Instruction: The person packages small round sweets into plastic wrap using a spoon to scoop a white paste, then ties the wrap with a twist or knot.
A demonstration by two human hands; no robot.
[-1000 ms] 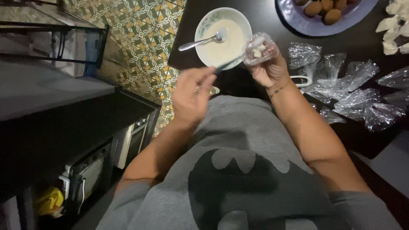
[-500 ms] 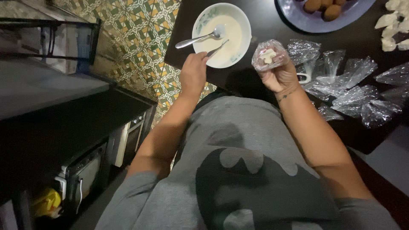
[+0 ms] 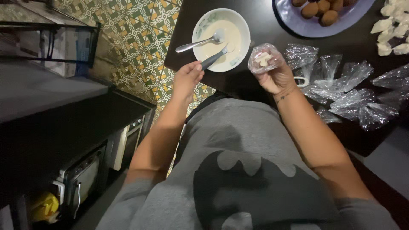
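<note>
My left hand [image 3: 186, 79] grips the dark handle of a utensil [image 3: 213, 59] whose tip rests in the cream inside a white bowl [image 3: 246, 26]. A metal spoon [image 3: 198, 42] also lies in that bowl, handle pointing left. Just right of the bowl, my right hand [image 3: 277, 77] holds up a small clear plastic bag [image 3: 264, 58] with white pieces inside. Both hands hover over the near edge of a dark table [image 3: 264, 21].
A lilac plate [image 3: 298, 26] with brown croquettes [image 3: 321, 10] stands at the far side. Several crumpled clear bags [image 3: 351, 87] lie on the right, with white pieces [image 3: 390, 30] beyond them. Patterned floor tiles [image 3: 140, 38] and dark furniture [image 3: 64, 127] are on the left.
My left hand carried the utensil from beside the bag over to the bowl, where its tip now sits in the cream. My right hand shifted the bag slightly right and lower.
</note>
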